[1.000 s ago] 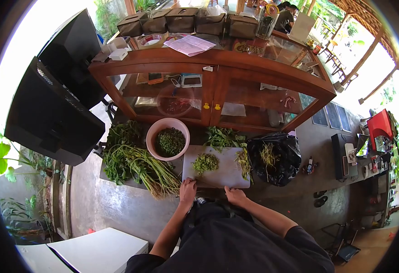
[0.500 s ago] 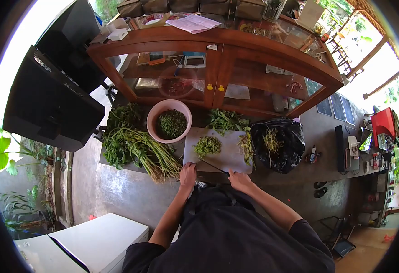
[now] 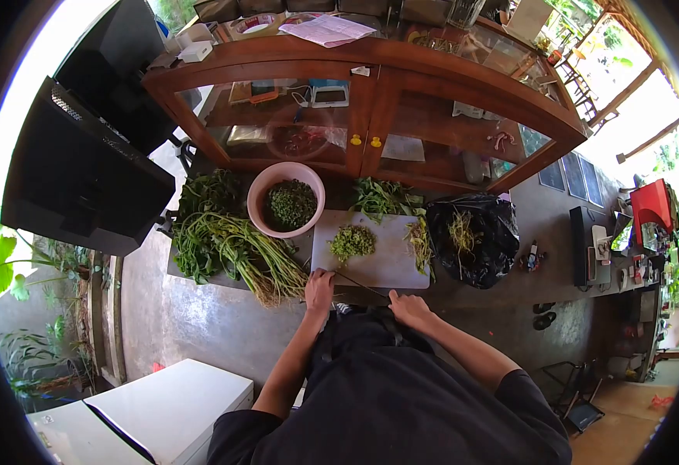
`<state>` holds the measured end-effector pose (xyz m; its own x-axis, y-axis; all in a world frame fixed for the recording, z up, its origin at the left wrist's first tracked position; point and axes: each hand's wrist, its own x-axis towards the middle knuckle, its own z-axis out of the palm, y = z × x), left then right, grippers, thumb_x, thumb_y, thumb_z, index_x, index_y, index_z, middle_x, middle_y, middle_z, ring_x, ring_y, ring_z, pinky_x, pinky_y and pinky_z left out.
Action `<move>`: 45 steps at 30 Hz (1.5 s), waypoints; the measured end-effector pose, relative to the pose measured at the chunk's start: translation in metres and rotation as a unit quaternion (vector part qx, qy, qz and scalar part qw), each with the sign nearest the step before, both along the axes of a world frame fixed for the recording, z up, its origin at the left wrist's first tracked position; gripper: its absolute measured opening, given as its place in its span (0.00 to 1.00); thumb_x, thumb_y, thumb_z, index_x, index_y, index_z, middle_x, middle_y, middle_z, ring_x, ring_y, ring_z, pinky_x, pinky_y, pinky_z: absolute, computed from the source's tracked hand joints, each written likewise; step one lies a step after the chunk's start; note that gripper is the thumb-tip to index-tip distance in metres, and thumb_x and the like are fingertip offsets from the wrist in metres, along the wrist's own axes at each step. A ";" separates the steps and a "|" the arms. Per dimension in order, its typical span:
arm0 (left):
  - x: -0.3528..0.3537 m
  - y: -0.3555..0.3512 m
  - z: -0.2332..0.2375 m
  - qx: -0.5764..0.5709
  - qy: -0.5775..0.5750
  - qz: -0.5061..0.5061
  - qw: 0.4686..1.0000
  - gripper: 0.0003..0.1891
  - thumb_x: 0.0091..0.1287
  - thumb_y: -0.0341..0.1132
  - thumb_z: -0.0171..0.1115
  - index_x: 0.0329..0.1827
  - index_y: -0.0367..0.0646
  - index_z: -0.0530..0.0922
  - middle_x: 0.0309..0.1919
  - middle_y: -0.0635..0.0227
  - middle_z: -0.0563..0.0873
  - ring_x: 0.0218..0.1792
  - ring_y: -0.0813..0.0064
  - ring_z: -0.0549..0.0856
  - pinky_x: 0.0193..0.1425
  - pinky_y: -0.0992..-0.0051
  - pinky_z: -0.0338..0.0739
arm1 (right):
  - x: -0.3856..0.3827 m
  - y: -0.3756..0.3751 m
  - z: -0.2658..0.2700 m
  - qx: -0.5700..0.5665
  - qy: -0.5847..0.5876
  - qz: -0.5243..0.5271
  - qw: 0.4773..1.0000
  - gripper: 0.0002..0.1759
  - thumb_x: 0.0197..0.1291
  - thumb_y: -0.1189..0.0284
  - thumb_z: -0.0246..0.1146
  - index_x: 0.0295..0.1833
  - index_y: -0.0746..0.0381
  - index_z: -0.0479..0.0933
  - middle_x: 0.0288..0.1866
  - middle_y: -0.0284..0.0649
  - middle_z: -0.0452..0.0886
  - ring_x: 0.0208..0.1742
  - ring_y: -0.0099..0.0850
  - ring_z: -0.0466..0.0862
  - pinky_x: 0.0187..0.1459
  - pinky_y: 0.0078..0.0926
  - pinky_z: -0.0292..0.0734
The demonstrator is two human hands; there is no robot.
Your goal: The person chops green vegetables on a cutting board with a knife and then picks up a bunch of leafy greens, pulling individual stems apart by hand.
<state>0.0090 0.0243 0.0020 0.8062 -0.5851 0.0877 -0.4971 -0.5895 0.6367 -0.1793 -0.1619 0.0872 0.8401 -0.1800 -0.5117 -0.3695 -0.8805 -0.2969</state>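
My right hand (image 3: 411, 311) is wrapped round the handle of a knife (image 3: 361, 284). The thin dark blade lies slantwise over the front edge of a white cutting board (image 3: 394, 249). My left hand (image 3: 320, 290) is at the board's front left corner, fingers together, close to the blade tip; what they pinch is too small to make out. A pile of chopped greens (image 3: 353, 242) sits on the board's left half. Pale trimmed stems (image 3: 418, 240) lie along its right edge. Left of my left hand spreads a heap of long-stemmed leafy greens (image 3: 258, 256) with roots towards me.
A pink bowl (image 3: 255, 219) of chopped greens stands behind the board's left corner. Loose leaves (image 3: 382, 199) lie behind the board. A black plastic bag (image 3: 483, 260) with stem scraps is to the right. A wooden glass-door cabinet (image 3: 369, 116) backs the counter.
My hands and the knife have shifted slightly towards me relative to the board. The view has tilted a little. The chopped pile looks the same.
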 end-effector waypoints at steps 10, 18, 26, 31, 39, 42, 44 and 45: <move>0.001 0.000 0.003 -0.020 -0.024 -0.013 0.999 0.07 0.60 0.27 0.63 0.39 0.41 0.86 0.39 0.63 0.83 0.45 0.57 0.82 0.50 0.62 0.78 | 0.024 0.005 -0.041 0.067 0.051 -0.045 0.995 0.18 0.69 0.62 0.51 0.52 0.65 0.62 0.37 0.59 0.83 0.40 0.60 0.83 0.42 0.59 0.75; 0.001 -0.001 0.002 -0.002 -0.022 0.007 1.000 0.07 0.60 0.29 0.63 0.38 0.40 0.86 0.38 0.62 0.84 0.44 0.57 0.83 0.50 0.62 0.79 | 0.022 0.006 -0.055 0.072 0.025 -0.033 0.997 0.19 0.67 0.61 0.51 0.56 0.63 0.61 0.38 0.59 0.83 0.42 0.58 0.83 0.43 0.58 0.75; 0.005 -0.001 -0.001 0.008 -0.011 0.007 1.000 0.06 0.61 0.32 0.62 0.37 0.43 0.86 0.38 0.63 0.85 0.43 0.58 0.84 0.47 0.63 0.80 | 0.006 -0.007 -0.055 0.050 0.067 -0.017 0.996 0.20 0.67 0.61 0.51 0.56 0.63 0.60 0.40 0.59 0.83 0.43 0.57 0.83 0.44 0.59 0.75; 0.004 0.000 -0.001 0.003 -0.009 -0.004 1.000 0.07 0.61 0.32 0.62 0.37 0.43 0.86 0.39 0.62 0.84 0.43 0.57 0.84 0.48 0.62 0.80 | 0.028 0.014 -0.062 0.077 0.030 -0.050 0.995 0.25 0.63 0.66 0.49 0.65 0.64 0.61 0.41 0.60 0.83 0.43 0.57 0.84 0.44 0.57 0.77; 0.006 -0.002 0.008 0.047 0.043 -0.015 0.998 0.10 0.58 0.33 0.60 0.39 0.42 0.86 0.39 0.57 0.85 0.43 0.54 0.84 0.49 0.60 0.80 | 0.010 0.002 -0.049 0.038 0.028 -0.032 0.998 0.20 0.69 0.60 0.50 0.57 0.64 0.62 0.39 0.58 0.83 0.40 0.57 0.84 0.41 0.57 0.78; 0.009 -0.005 0.011 0.054 0.053 -0.021 0.997 0.11 0.57 0.33 0.61 0.39 0.42 0.87 0.39 0.55 0.85 0.42 0.53 0.85 0.49 0.60 0.80 | 0.007 0.001 -0.046 0.022 0.003 -0.029 0.999 0.21 0.69 0.60 0.51 0.57 0.64 0.62 0.39 0.58 0.83 0.40 0.57 0.84 0.41 0.57 0.78; 0.011 -0.007 0.008 0.053 0.045 -0.024 0.997 0.10 0.57 0.33 0.62 0.39 0.42 0.87 0.39 0.55 0.86 0.42 0.52 0.85 0.49 0.60 0.80 | 0.008 0.000 -0.037 0.017 -0.002 -0.029 0.999 0.20 0.69 0.60 0.51 0.56 0.64 0.62 0.39 0.57 0.83 0.41 0.57 0.84 0.41 0.56 0.78; 0.012 -0.009 0.007 0.054 0.052 -0.020 0.997 0.10 0.57 0.33 0.62 0.39 0.42 0.87 0.39 0.55 0.86 0.42 0.53 0.85 0.49 0.60 0.80 | 0.008 -0.001 -0.035 0.014 -0.016 -0.031 0.999 0.20 0.69 0.60 0.51 0.56 0.64 0.62 0.39 0.57 0.83 0.41 0.57 0.84 0.41 0.56 0.78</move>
